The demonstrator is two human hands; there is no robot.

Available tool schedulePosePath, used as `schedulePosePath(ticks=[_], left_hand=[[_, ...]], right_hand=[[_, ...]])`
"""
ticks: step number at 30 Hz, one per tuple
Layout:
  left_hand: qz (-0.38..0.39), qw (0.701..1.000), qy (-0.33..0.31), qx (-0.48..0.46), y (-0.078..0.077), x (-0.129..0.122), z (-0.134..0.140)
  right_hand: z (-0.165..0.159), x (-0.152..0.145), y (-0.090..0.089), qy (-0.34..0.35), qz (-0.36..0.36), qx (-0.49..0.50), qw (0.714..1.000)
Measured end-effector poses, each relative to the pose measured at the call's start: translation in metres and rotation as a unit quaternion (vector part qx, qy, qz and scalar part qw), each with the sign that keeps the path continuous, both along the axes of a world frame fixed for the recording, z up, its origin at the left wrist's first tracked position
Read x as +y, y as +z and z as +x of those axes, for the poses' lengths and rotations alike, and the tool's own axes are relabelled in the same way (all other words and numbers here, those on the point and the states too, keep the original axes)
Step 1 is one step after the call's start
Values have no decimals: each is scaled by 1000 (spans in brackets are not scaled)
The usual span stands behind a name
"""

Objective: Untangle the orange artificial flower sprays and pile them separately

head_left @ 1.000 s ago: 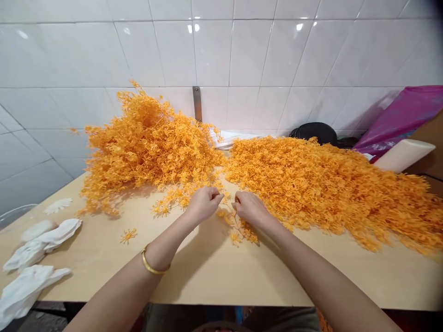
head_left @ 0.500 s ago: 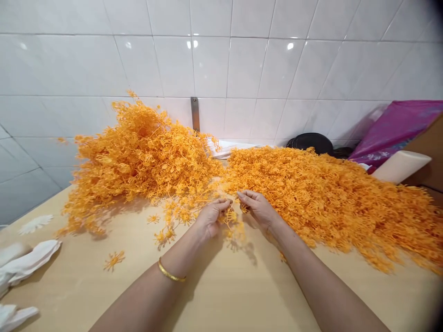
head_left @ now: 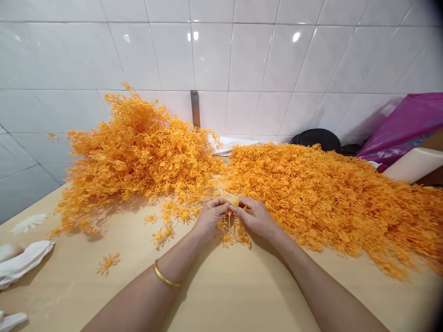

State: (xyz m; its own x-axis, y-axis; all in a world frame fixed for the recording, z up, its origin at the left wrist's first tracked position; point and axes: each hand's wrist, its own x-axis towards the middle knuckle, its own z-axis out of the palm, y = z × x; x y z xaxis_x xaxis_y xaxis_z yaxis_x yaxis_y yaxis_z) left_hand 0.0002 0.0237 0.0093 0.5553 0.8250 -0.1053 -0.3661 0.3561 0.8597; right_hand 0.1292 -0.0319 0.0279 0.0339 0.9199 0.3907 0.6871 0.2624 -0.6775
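Note:
My left hand point(head_left: 208, 218), with a gold bangle on its wrist, pinches an orange plastic flower sprig point(head_left: 230, 226). The sprig's branched heads hang down below the fingers. My right hand point(head_left: 256, 217) is closed too, its thumb and fingertips meeting the left ones at the top of the sprig; the exact grip is partly hidden. Behind and left of my hands rises a tall heap of orange plastic flowers point(head_left: 138, 147). A flatter, wider pile of the same sprigs point(head_left: 332, 193) spreads to the right. Loose sprigs point(head_left: 175, 212) lie just left of my left hand.
A single orange floret point(head_left: 109, 262) lies on the wooden table point(head_left: 138, 295). At the left edge are a white petal piece point(head_left: 29, 223) and white cloth point(head_left: 27, 260). A black round item point(head_left: 316, 139), a purple bag point(head_left: 403, 122) and a pale roll point(head_left: 415, 164) stand behind the right pile.
My two hands, slightly apart before, have come together at the top of the sprig. The sprig hangs more still beneath them. The view has shifted slightly.

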Motion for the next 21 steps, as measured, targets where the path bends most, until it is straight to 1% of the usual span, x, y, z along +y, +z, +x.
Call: schedulePosePath(ticks=[2, 5, 8, 13, 15, 18, 21], left_hand=[[-26, 999, -19, -27, 2, -1, 0], [-36, 998, -49, -24, 5, -2, -1], [-13, 998, -58, -16, 5, -1, -2], [30, 996, -89, -13, -1, 0, -2], [48, 995, -88, 5, -4, 1, 0], [61, 995, -72, 22, -7, 1, 3], [66, 995, -65, 30, -6, 0, 3]], right_hand=[[-5, -1, -1, -14, 2, -10, 1000], [-7, -1, -4, -13, 6, 15, 1000], [-7, -1, -6, -14, 2, 38, 999], [-5, 3, -11, -42, 1, 85, 996], [-5, 4, -12, -37, 2, 102, 994], [-5, 5, -13, -9, -7, 112, 994], [-6, 4, -12, -18, -6, 107, 994]])
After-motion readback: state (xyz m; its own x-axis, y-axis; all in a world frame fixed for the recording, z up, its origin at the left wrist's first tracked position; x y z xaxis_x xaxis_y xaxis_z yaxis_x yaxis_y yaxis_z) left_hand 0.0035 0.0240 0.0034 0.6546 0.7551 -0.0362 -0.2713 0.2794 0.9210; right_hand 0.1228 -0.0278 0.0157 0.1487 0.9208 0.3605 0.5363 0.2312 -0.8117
